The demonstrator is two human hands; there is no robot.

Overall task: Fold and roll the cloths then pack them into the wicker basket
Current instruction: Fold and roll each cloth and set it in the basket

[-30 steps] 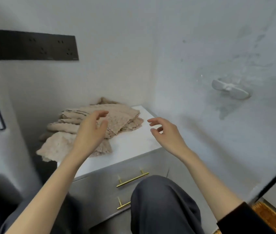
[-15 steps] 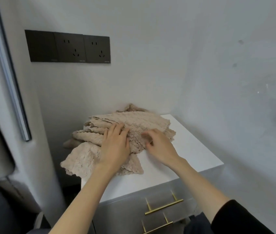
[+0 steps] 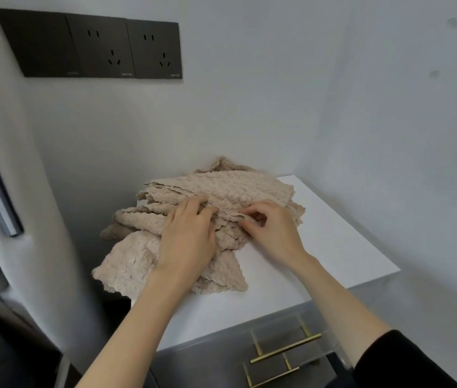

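Cloths [image 3: 221,189] partly under left hand [image 3: 186,242]

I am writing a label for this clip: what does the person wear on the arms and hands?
No gloves, rings or watch show on the left hand or the right hand. A black sleeve covers the right arm near the elbow; its forearm is bare. The left forearm is bare too, with no sleeve in view.

This looks like a room in a home. A low cabinet [image 3: 333,247] with a white top stands in the corner between two plain pale walls [image 3: 249,107]. Its grey drawers [image 3: 216,359] have brass bar handles [image 3: 286,350]. Black wall sockets [image 3: 126,49] sit above, and soft beige cloths [image 3: 221,186] are heaped at the top's far left corner.
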